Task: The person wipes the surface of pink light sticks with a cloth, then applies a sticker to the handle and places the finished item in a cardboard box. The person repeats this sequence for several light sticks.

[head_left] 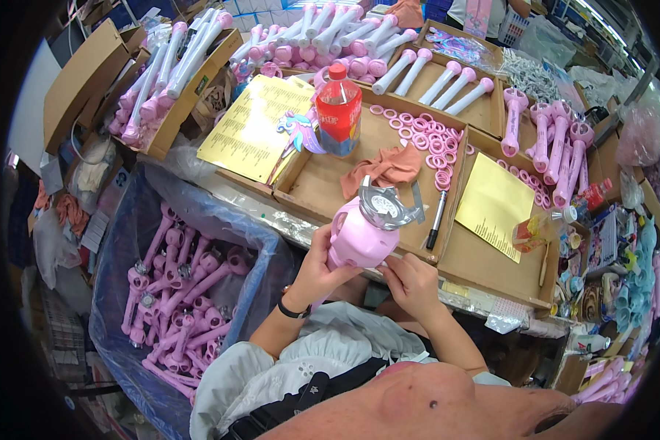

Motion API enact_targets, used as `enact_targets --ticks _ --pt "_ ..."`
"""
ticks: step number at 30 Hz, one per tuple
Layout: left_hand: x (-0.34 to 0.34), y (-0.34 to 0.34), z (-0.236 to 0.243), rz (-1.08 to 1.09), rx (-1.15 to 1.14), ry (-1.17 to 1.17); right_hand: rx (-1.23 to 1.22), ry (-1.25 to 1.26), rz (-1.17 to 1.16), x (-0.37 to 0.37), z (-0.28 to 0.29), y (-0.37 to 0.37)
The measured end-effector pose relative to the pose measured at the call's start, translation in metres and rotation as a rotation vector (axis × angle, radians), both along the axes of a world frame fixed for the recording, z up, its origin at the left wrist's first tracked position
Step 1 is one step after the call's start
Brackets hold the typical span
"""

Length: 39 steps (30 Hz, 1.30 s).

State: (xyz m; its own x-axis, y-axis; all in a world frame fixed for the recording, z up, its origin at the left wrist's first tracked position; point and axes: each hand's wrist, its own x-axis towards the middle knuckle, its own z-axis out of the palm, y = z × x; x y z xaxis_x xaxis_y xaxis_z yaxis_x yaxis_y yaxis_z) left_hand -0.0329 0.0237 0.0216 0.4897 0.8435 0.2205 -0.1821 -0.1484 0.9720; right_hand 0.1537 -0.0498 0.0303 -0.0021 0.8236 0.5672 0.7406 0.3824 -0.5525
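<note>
My left hand (314,273) is wrapped round a pink plastic toy wand (361,240), its bulbous head turned up toward me. A round silver-grey part (386,207) sits on top of that head, with a grey strip sticking out at its right. Close against the wand's lower right side is my right hand (412,286), thumb and forefinger pinched together. What those fingertips grip, if anything, is too small to make out. Just behind the wand, a crumpled orange-brown cloth (390,167) lies in a cardboard tray (315,192).
A blue-lined bin (117,293) at left holds many pink wands (180,293). Pink rings (434,143), a black marker (438,220) and a red-labelled bottle (338,117) occupy the tray. Yellow sheets (253,128) lie about. White-handled wands (323,37) are heaped at the back.
</note>
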Motion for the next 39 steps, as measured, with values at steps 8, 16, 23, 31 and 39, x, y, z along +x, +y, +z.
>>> enact_targets --ticks 8,16,23,31,39 --pt "0.001 0.0 -0.001 0.008 -0.022 -0.021 0.103 -0.11 -0.094 -0.004 -0.001 0.0" --pt "0.001 -0.001 -0.003 0.022 -0.081 -0.024 0.239 -0.185 -0.092 -0.002 -0.006 0.004" --pt "-0.001 -0.001 -0.004 0.015 -0.118 -0.032 0.265 -0.263 -0.096 -0.002 -0.008 0.005" --pt "-0.006 -0.002 -0.004 -0.049 -0.323 -0.1 0.045 -0.086 -0.058 -0.01 -0.023 -0.008" --pt "-0.012 0.013 0.006 -0.147 -0.09 -0.032 -0.384 0.366 -0.01 -0.019 -0.01 -0.013"
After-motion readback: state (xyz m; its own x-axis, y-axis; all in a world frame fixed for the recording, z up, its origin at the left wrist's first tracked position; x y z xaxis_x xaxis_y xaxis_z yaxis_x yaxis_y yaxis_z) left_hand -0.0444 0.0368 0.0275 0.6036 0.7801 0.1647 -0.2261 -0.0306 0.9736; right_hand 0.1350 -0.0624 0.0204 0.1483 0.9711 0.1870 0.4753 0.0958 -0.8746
